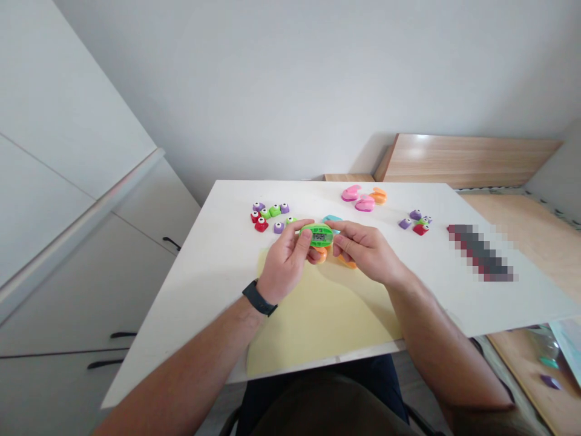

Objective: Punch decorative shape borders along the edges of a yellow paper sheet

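Both hands hold a green paper punch [318, 234] turned bottom up, a little above the table. My left hand [287, 260] pinches its left end with thumb and fingers; a black band sits on that wrist. My right hand [363, 249] grips its right end. Below the hands lies a pale yellow sheet of paper [318, 321]. Orange punches [347, 261] lie partly hidden under my hands, and a light blue one [332, 218] lies just behind.
On the white table [204, 272] a cluster of small punches [270, 215] lies at the back left, pink and orange large ones [363, 198] at the back, small ones [415, 222] at the right. White cabinets stand left; a wooden board lies right.
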`<act>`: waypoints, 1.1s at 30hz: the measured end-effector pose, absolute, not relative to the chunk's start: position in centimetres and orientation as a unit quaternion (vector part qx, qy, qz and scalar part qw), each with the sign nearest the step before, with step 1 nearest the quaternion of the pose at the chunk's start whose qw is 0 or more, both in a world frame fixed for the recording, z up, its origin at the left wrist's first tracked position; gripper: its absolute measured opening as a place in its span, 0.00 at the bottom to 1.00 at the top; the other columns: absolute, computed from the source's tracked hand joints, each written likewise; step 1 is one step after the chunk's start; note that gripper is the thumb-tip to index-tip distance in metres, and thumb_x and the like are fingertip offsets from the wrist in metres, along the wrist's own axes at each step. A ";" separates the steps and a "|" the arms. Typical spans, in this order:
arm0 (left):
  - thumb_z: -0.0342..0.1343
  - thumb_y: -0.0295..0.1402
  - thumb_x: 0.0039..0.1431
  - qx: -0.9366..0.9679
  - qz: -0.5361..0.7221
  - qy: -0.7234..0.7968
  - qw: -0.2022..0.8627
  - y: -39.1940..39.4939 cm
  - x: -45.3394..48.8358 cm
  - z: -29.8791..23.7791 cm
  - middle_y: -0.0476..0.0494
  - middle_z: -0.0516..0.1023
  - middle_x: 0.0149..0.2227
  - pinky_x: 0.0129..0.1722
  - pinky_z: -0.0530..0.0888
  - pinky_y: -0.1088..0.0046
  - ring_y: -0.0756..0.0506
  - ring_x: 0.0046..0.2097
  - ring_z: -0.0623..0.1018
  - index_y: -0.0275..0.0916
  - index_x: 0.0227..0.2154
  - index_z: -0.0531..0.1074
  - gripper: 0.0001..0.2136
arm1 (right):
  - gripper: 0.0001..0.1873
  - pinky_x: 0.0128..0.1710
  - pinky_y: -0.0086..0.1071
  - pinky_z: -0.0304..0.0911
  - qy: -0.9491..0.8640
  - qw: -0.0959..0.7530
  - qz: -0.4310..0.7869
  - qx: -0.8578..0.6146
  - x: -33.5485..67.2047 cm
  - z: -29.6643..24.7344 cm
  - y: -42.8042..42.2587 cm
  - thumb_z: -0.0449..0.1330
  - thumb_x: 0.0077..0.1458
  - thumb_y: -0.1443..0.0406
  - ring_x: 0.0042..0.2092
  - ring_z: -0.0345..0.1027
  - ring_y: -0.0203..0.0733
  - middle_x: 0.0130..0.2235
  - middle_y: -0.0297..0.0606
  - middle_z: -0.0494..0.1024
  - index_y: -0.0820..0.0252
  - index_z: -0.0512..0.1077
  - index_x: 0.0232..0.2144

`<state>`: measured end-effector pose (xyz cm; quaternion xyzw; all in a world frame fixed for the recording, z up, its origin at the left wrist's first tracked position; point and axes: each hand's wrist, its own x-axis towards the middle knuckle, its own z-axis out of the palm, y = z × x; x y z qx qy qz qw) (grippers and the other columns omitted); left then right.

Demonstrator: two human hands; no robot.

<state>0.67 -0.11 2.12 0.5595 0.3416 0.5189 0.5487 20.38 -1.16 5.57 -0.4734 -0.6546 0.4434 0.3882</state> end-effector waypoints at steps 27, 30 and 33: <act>0.55 0.47 0.68 0.539 0.574 0.349 0.508 0.2 -0.2 3.1 0.43 0.82 0.39 0.32 0.82 0.69 0.48 0.31 0.82 0.38 0.52 0.70 0.19 | 0.14 0.15 0.25 0.60 -0.548 0.515 0.482 -0.450 19.8 5.8 -1.1 0.63 0.61 0.55 0.24 0.66 0.33 0.31 0.35 0.78 0.59 0.74 0.40; 0.56 0.47 0.67 0.541 0.565 0.363 0.507 0.4 -0.2 2.9 0.43 0.82 0.38 0.32 0.82 0.69 0.48 0.31 0.82 0.38 0.52 0.70 0.20 | 0.12 0.17 0.26 0.62 -0.542 0.565 0.420 -0.459 21.0 6.1 -1.5 0.63 0.62 0.55 0.25 0.68 0.34 0.32 0.35 0.79 0.57 0.71 0.39; 0.57 0.48 0.66 0.537 0.560 0.375 0.507 0.5 -0.1 2.6 0.43 0.82 0.38 0.31 0.82 0.70 0.47 0.31 0.82 0.39 0.52 0.71 0.20 | 0.12 0.20 0.28 0.63 -0.539 0.614 0.290 -0.499 23.7 5.9 -3.3 0.64 0.61 0.55 0.31 0.72 0.38 0.35 0.36 0.79 0.55 0.72 0.39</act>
